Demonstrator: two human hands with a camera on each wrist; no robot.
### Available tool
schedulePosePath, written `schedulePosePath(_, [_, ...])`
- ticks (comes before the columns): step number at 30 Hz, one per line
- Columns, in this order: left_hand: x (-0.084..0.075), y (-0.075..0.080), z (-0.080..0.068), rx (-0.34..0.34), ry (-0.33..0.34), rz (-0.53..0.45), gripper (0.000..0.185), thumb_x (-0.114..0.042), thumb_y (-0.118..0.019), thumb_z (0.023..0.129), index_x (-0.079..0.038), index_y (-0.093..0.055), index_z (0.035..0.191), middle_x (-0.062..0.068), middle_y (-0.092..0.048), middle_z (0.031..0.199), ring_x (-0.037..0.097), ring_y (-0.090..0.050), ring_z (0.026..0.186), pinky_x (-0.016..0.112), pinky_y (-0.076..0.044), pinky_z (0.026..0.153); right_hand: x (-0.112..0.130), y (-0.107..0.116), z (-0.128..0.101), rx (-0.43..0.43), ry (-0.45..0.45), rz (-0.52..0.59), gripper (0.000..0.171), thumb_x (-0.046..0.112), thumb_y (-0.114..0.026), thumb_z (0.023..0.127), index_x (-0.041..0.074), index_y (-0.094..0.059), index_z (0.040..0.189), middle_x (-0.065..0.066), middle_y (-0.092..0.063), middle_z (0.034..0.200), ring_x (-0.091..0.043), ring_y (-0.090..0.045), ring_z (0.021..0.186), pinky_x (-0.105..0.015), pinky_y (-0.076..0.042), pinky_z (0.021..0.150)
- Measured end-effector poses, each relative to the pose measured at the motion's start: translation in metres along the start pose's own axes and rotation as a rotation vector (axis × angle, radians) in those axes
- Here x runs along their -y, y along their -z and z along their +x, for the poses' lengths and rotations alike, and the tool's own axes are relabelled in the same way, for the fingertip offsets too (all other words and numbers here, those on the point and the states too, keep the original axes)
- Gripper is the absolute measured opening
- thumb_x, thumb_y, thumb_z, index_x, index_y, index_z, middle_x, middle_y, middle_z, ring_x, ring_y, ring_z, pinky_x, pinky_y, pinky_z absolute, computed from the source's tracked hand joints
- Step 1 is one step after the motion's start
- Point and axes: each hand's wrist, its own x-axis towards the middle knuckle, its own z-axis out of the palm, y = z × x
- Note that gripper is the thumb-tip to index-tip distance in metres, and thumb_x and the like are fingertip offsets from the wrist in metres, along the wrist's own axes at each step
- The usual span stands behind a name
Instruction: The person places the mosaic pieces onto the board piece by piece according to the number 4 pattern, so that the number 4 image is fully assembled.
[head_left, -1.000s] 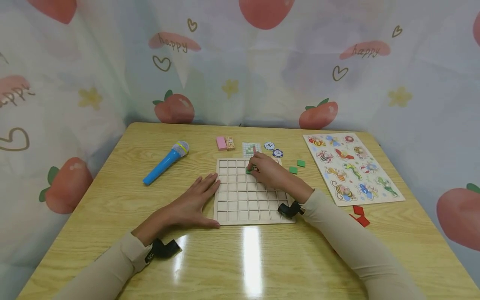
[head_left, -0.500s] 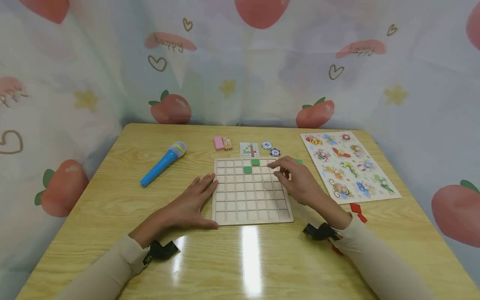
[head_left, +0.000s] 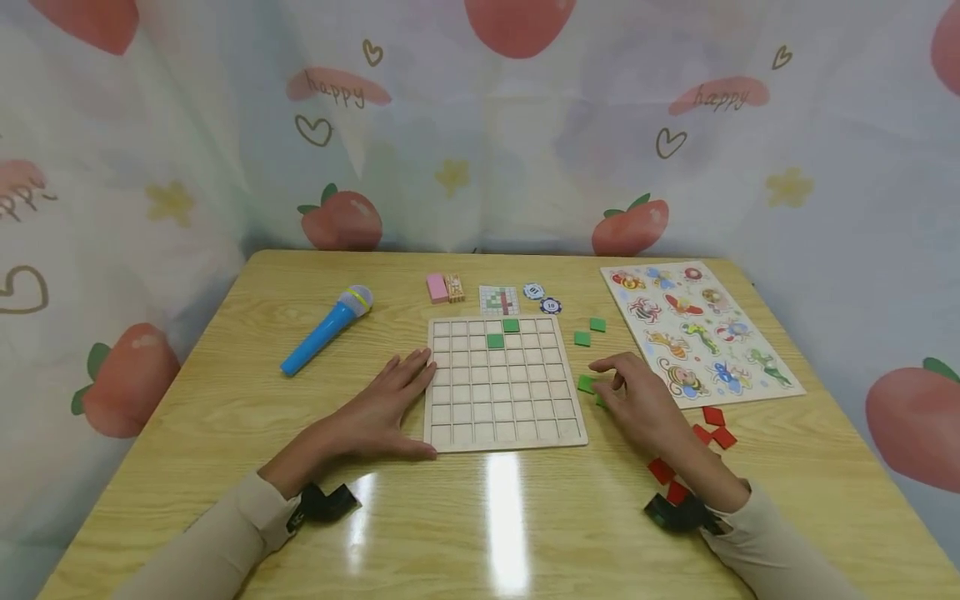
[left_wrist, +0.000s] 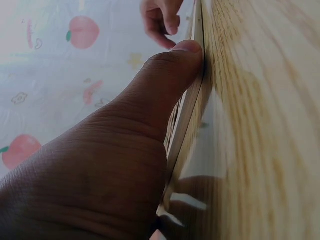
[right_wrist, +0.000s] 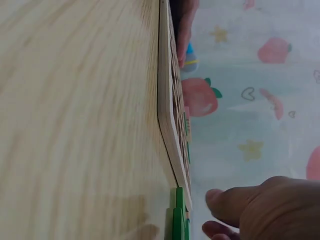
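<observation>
A pale wooden grid board (head_left: 506,392) lies mid-table. Two green square tiles sit in its cells, one in the far row (head_left: 511,325), the other tile (head_left: 496,341) one row nearer. My left hand (head_left: 378,408) rests against the board's left edge, fingers spread; in the left wrist view its thumb (left_wrist: 165,75) touches the near edge. Right of the board, my right hand (head_left: 641,404) hovers by a green tile (head_left: 587,383) and another partly hidden under its fingertips. Thumb and forefinger are bent but apart. The right wrist view shows the thumb (right_wrist: 230,202) above the green tiles (right_wrist: 178,220).
Two more green tiles (head_left: 582,338) lie beyond the right hand. Several red tiles (head_left: 713,416) lie around its wrist. An insect picture board (head_left: 705,333) is at right, a blue toy microphone (head_left: 327,329) at left. Behind stand a pattern card (head_left: 498,300), chips (head_left: 551,306) and small boxes (head_left: 437,288).
My right hand has let go of the green tile in the second row and moved right and nearer, off the board to the loose green tiles. My left hand has stayed in place.
</observation>
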Motion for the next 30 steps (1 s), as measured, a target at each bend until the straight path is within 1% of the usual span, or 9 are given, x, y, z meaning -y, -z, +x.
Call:
schedulePosePath(2, [-0.001, 0.0, 0.001, 0.001, -0.004, 0.004, 0.131, -0.069, -0.085, 0.077, -0.005, -0.02, 0.171, 0.013, -0.008, 0.182, 0.034, -0.007, 0.17, 0.06, -0.008, 0.137, -0.001, 0.0, 0.001, 0.008, -0.019, -0.019, 0.029, 0.018, -0.072, 0.103, 0.01, -0.07, 0.131, -0.01, -0.067, 0.12, -0.02, -0.053, 0.09, -0.028, -0.044, 0.073])
schedulePosePath(5, [-0.003, 0.001, 0.003, 0.002, -0.015, 0.001, 0.13, -0.068, -0.085, 0.078, -0.004, -0.02, 0.171, 0.013, -0.008, 0.182, 0.033, -0.006, 0.17, 0.059, -0.007, 0.138, -0.001, 0.001, 0.002, 0.013, -0.039, -0.039, 0.03, 0.018, -0.074, 0.101, 0.009, -0.071, 0.129, -0.012, -0.067, 0.121, -0.02, -0.052, 0.085, -0.028, -0.042, 0.071])
schedulePosePath(7, [-0.003, 0.0, 0.003, 0.003, -0.022, 0.007, 0.13, -0.068, -0.084, 0.078, -0.004, -0.02, 0.171, 0.014, -0.007, 0.182, 0.033, -0.006, 0.17, 0.059, -0.007, 0.137, -0.001, 0.0, 0.004, 0.019, -0.037, -0.043, 0.029, 0.017, -0.075, 0.101, 0.008, -0.072, 0.128, -0.013, -0.068, 0.121, -0.02, -0.05, 0.083, -0.028, -0.04, 0.07])
schedulePosePath(10, [-0.003, 0.0, 0.002, 0.006, -0.02, 0.007, 0.13, -0.067, -0.085, 0.078, -0.003, -0.019, 0.17, 0.014, -0.007, 0.182, 0.034, -0.006, 0.17, 0.059, -0.007, 0.137, -0.001, -0.003, 0.005, 0.026, -0.023, -0.047, 0.026, 0.017, -0.075, 0.1, 0.009, -0.073, 0.125, -0.013, -0.068, 0.121, -0.019, -0.049, 0.082, -0.029, -0.039, 0.071])
schedulePosePath(13, [-0.002, 0.0, 0.001, 0.004, -0.012, 0.005, 0.13, -0.067, -0.085, 0.078, -0.003, -0.02, 0.17, 0.015, -0.008, 0.182, 0.034, -0.006, 0.17, 0.06, -0.007, 0.137, 0.0, -0.005, 0.006, 0.029, -0.013, -0.057, 0.024, 0.016, -0.075, 0.1, 0.01, -0.074, 0.123, -0.013, -0.068, 0.12, -0.018, -0.049, 0.081, -0.03, -0.039, 0.071])
schedulePosePath(17, [-0.001, -0.001, -0.001, -0.003, 0.002, -0.007, 0.132, -0.069, -0.085, 0.077, -0.005, -0.019, 0.171, 0.014, -0.008, 0.182, 0.033, -0.007, 0.17, 0.059, -0.007, 0.137, 0.004, -0.005, 0.007, 0.031, -0.004, -0.058, 0.024, 0.016, -0.075, 0.1, 0.009, -0.074, 0.123, -0.013, -0.066, 0.118, -0.017, -0.048, 0.078, -0.029, -0.039, 0.068])
schedulePosePath(22, [0.0, -0.003, -0.002, -0.026, 0.018, -0.019, 0.133, -0.07, -0.087, 0.074, -0.005, -0.022, 0.17, 0.014, -0.012, 0.181, 0.033, -0.011, 0.169, 0.06, -0.008, 0.137, 0.013, -0.001, 0.006, 0.019, -0.002, -0.036, 0.026, 0.017, -0.074, 0.101, 0.013, -0.073, 0.126, -0.01, -0.065, 0.119, -0.019, -0.051, 0.085, -0.026, -0.041, 0.069])
schedulePosePath(26, [0.001, -0.003, -0.001, -0.031, 0.027, -0.023, 0.135, -0.07, -0.088, 0.072, -0.005, -0.023, 0.17, 0.015, -0.014, 0.181, 0.033, -0.013, 0.169, 0.059, -0.009, 0.138, 0.029, 0.003, 0.006, 0.018, 0.048, 0.007, 0.027, 0.015, -0.076, 0.099, 0.016, -0.073, 0.126, -0.006, -0.064, 0.118, -0.019, -0.051, 0.089, -0.025, -0.041, 0.07])
schedulePosePath(30, [0.001, -0.002, 0.001, -0.027, 0.03, -0.02, 0.135, -0.072, -0.088, 0.071, -0.007, -0.023, 0.171, 0.012, -0.013, 0.181, 0.031, -0.012, 0.169, 0.056, -0.009, 0.138, 0.051, 0.003, 0.016, 0.026, 0.167, 0.022, 0.026, 0.013, -0.078, 0.097, 0.015, -0.073, 0.122, -0.005, -0.065, 0.112, -0.017, -0.05, 0.084, -0.024, -0.04, 0.067])
